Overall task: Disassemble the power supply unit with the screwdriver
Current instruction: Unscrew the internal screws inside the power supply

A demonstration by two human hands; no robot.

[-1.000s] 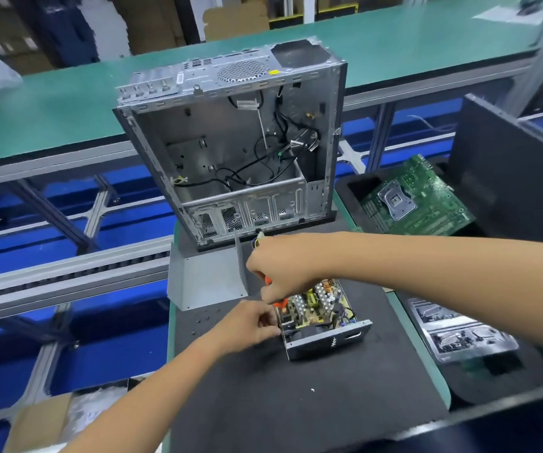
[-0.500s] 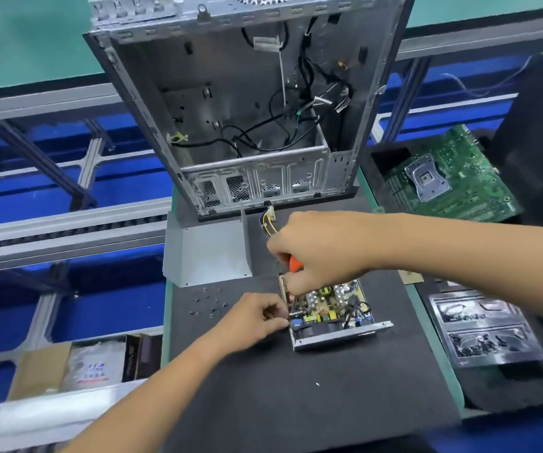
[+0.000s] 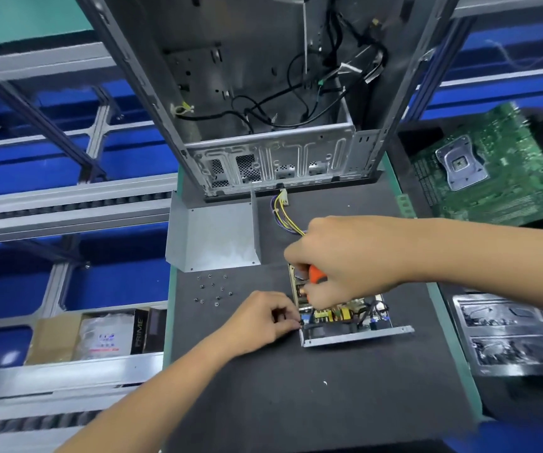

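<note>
A big gray computer case (image 3: pixel 263 93) is standing open at the back of the dark mat (image 3: pixel 296 403), with black wires hanging inside it. A green board (image 3: pixel 499 171) is lying off to the right, past the mat's edge. A bent gray metal cover (image 3: pixel 211 237) is sitting on the mat just in front of the case, on the left.

The power supply unit (image 3: pixel 345 318) is lying open in the middle of the mat, with its small parts showing and its yellow wires (image 3: pixel 283 210) running back toward the case. The right hand (image 3: pixel 345 263) is curling tight around the orange screwdriver (image 3: pixel 316 276) and pointing it down into the unit. The left hand (image 3: pixel 260 322) is pinching the unit's near left corner. Tiny screws (image 3: pixel 213 291) are lying loose on the mat, just left of the unit.
</note>
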